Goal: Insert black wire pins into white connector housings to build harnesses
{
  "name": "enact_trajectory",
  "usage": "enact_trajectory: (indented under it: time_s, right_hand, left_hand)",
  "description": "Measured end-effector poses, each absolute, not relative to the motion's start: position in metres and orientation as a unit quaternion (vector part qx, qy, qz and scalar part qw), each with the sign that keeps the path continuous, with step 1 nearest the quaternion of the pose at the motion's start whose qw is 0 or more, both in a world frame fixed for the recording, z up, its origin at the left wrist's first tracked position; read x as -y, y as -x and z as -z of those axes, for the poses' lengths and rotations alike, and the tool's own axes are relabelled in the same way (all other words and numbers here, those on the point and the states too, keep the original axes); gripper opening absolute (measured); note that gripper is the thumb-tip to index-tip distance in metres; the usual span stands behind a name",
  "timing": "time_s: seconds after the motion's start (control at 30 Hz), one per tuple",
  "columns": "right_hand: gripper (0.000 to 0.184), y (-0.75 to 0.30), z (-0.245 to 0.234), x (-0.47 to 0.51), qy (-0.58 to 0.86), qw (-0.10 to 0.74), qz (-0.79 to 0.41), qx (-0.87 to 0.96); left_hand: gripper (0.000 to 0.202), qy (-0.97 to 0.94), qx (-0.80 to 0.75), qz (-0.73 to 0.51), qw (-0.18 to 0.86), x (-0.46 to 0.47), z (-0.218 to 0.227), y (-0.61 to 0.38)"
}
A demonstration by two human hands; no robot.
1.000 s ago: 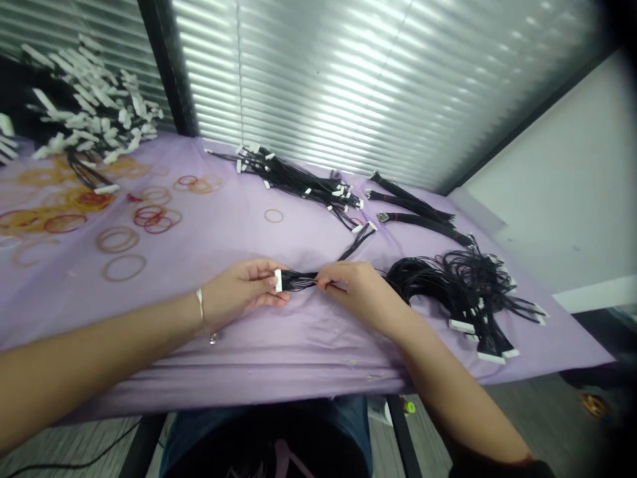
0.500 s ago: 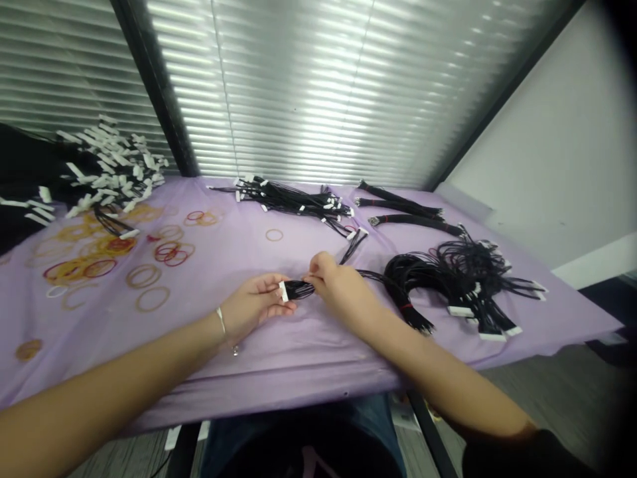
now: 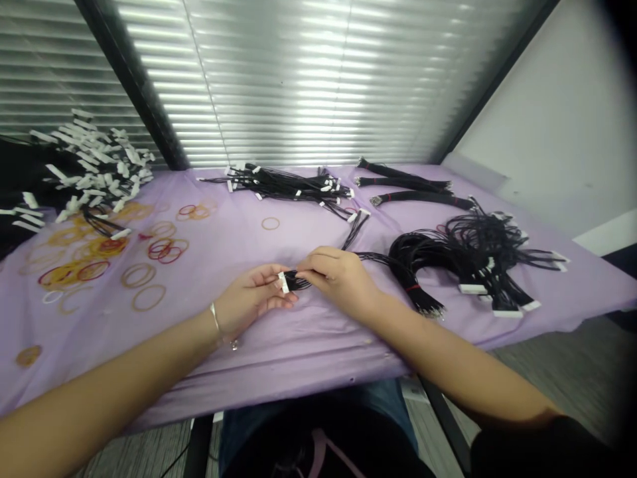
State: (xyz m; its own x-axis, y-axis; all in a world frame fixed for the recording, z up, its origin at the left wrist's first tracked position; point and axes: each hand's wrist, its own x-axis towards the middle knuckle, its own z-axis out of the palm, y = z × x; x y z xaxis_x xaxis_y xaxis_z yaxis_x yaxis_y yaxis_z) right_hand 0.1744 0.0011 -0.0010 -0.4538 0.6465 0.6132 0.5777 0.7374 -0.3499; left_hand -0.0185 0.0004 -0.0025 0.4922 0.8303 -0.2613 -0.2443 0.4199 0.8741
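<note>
Between the fingers of my left hand [image 3: 253,295] is the white connector [image 3: 284,282] of a black wire harness [image 3: 298,281]. My right hand [image 3: 338,275] pinches the harness's black wires just to the right of that connector, thumb and forefinger together. The exact spot of the pinch is partly covered by the fingers. Behind my right hand, black wires with a white connector [image 3: 365,214] stick out on the cloth. To its right lies a curved bundle of black wires [image 3: 413,252] tied with a red band, bare metal ends facing the front.
A purple cloth [image 3: 209,392] covers the table. Rubber bands [image 3: 149,297] lie scattered at left, below a heap of white connectors [image 3: 94,159]. Black harnesses [image 3: 283,184] lie along the back, tied wire bundles [image 3: 423,199] at back right, and a tangled harness pile [image 3: 490,252] at right.
My right hand has shifted slightly left along the wires, closer to the white connector, its fingers now lying flatter. My left hand keeps its hold. The whole view has tilted a little.
</note>
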Motion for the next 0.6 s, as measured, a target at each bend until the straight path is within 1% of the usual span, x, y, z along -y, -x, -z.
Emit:
enact_trajectory:
  time_s: [0.1,0.2,0.33,0.43,0.53,0.6]
  right_hand:
    - [0.012,-0.176,0.000,0.000,0.371,0.381,-0.039,0.846]
    - [0.016,-0.180,-0.005,0.003,0.348,0.374,-0.025,0.859]
    - [0.022,-0.183,-0.010,0.005,0.334,0.413,-0.011,0.847]
    - [0.024,-0.183,-0.009,0.004,0.325,0.380,-0.044,0.865]
    - [0.017,-0.182,-0.007,0.002,0.339,0.336,-0.097,0.873]
    - [0.013,-0.181,-0.007,0.002,0.359,0.327,-0.132,0.865]
  left_hand:
    - [0.025,-0.410,-0.363,-0.349,0.760,-0.001,0.003,0.018]
    - [0.024,-0.415,-0.362,-0.347,0.759,-0.002,0.004,0.019]
    - [0.022,-0.412,-0.364,-0.348,0.760,-0.002,0.006,0.019]
    - [0.019,-0.408,-0.366,-0.346,0.762,-0.003,0.006,0.019]
    - [0.019,-0.398,-0.375,-0.348,0.762,-0.003,0.007,0.019]
    - [0.020,-0.393,-0.382,-0.344,0.763,-0.004,0.007,0.019]
